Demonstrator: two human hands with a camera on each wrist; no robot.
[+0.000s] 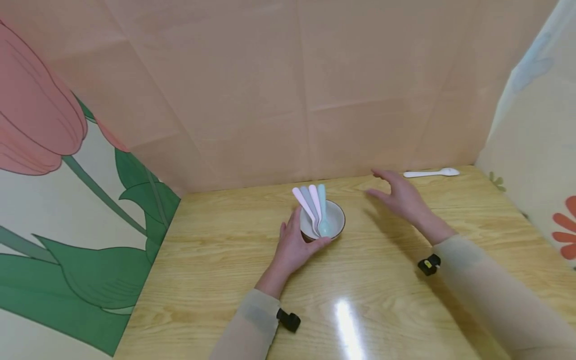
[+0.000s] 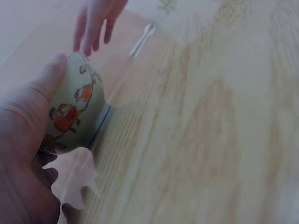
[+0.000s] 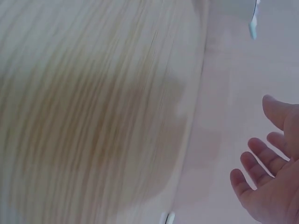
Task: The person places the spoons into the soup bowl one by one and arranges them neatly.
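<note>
A small bowl [image 1: 336,216] stands on the wooden table, held by my left hand [image 1: 292,247]. The thumb lies along its near rim and the fingers are round its left side. Birds and branches decorate the bowl's outer wall [image 2: 77,105] in the left wrist view. Several spoons lean in it, handles up: a teal spoon [image 1: 322,202], a grey one [image 1: 307,196] and pink ones [image 1: 302,200]. To the right, my right hand [image 1: 400,197] hovers over the table, fingers apart and holding nothing. Just beyond it lies a white spoon [image 1: 432,173].
The wooden table [image 1: 216,260] meets a pinkish cloth backdrop [image 1: 243,100] at its back edge. A tulip-printed panel [image 1: 90,275] borders the left side, and a pale flowered panel [image 1: 540,150] the right. Light glares on the near tabletop.
</note>
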